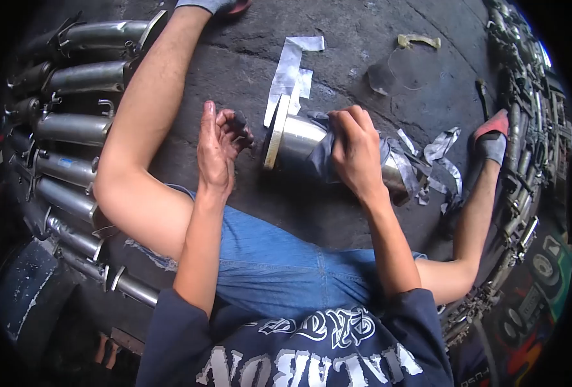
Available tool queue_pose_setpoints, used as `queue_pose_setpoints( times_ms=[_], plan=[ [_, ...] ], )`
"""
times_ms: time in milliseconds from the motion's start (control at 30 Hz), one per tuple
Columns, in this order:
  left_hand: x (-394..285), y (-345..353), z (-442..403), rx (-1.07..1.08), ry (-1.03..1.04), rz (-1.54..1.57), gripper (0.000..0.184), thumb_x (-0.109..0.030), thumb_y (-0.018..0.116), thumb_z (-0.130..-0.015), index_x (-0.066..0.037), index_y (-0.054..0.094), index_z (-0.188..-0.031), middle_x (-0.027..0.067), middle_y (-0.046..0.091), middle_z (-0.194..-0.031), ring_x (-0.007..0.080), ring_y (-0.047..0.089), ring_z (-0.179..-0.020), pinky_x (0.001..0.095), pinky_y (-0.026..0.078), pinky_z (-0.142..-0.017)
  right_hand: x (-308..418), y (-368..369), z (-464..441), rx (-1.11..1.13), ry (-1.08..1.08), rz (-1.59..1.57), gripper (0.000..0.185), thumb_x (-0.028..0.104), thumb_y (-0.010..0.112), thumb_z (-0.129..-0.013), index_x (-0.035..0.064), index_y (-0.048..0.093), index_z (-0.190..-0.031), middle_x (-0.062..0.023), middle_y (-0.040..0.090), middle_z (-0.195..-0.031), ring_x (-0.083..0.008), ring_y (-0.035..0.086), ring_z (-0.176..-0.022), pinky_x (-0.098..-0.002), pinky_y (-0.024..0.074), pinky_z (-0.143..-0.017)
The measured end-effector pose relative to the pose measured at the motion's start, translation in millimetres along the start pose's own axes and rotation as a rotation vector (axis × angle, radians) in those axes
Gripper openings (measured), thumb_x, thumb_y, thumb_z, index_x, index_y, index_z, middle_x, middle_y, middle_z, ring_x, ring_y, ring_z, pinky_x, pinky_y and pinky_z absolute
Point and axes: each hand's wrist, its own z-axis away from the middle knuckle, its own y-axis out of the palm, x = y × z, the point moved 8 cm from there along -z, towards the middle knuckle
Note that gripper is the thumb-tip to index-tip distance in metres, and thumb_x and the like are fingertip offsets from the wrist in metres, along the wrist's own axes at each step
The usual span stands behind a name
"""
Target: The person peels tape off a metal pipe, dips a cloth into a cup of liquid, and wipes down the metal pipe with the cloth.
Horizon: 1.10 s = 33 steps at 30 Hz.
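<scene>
A shiny metal cylinder [297,134] with a wide flange [275,137] at its left end lies on its side on the dark floor between my legs. My right hand [357,148] is closed on a dark grey cloth [323,158] and presses it against the top of the cylinder. My left hand [218,147] is held up to the left of the flange, apart from it. Its thumb points up and its dirty fingers are loosely bent, with nothing visible in them. Crumpled silver tape strips [437,155] lie around the cylinder's right end.
Several metal exhaust canisters [79,129] stand in a row along the left. A flat strip of silver tape [288,71] lies beyond the flange. Farther off is a yellowish handle-shaped piece [418,41]. Piled metal parts [521,129] line the right side, past my foot.
</scene>
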Motion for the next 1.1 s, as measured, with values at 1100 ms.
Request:
queue_pose_setpoints(
  times_ms=[1100],
  plan=[
    [-46.1,83.0,-128.6,0.103,0.685,-1.407,0.042,-0.038,0.069,-0.096,0.004,0.075,-0.093,0.0242,0.068,-0.073,0.0256,0.073,-0.072,0.044,0.052,-0.069,3.3,-6.5,26.8,-0.092,0.003,0.054,0.033,-0.004,0.061,-0.076,-0.0037,0.063,-0.109,-0.0177,0.056,-0.096,-0.0375,0.057,-0.094,-0.0453,0.0477,-0.086]
  ],
)
